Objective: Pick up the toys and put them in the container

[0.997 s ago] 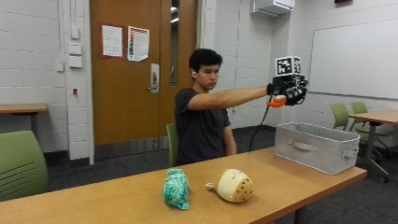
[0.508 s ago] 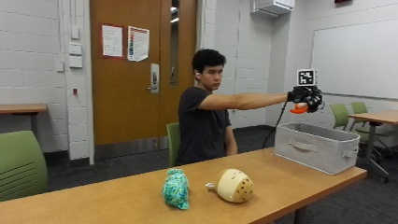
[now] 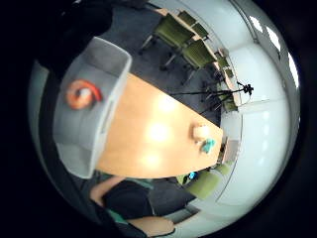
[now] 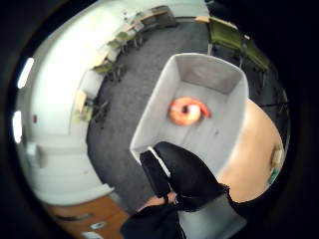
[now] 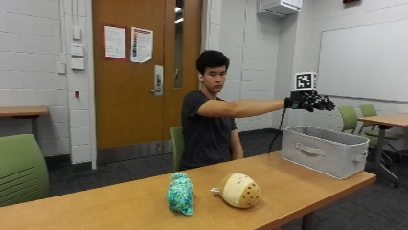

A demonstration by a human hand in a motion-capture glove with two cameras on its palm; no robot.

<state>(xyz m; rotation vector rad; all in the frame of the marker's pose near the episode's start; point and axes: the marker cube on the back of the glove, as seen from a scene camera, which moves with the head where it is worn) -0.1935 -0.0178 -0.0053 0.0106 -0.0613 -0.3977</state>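
My gloved right hand (image 5: 313,102) hovers above the grey fabric container (image 5: 323,150) at the table's right end, fingers spread and holding nothing. An orange toy (image 4: 188,110) lies on the container's floor (image 3: 82,94); the outside view hides it behind the container's wall. On the table nearer the middle lie a teal patterned toy (image 5: 180,193) and a cream round toy (image 5: 240,190) side by side, also small in the little finger side palm view as the cream toy (image 3: 200,132) and teal toy (image 3: 208,145). My gloved fingers (image 4: 174,174) show over the container's rim (image 4: 149,124).
The wooden table (image 5: 115,211) stretches left from the container. Green chairs (image 5: 22,167) stand at the left and behind the container (image 5: 349,117). Another table (image 5: 386,120) is at the far right. A tripod (image 3: 218,91) stands on the carpet.
The arm swung right until the hand was over the container. The orange toy that the hand held has left it and now lies inside the container; the fingers have spread.
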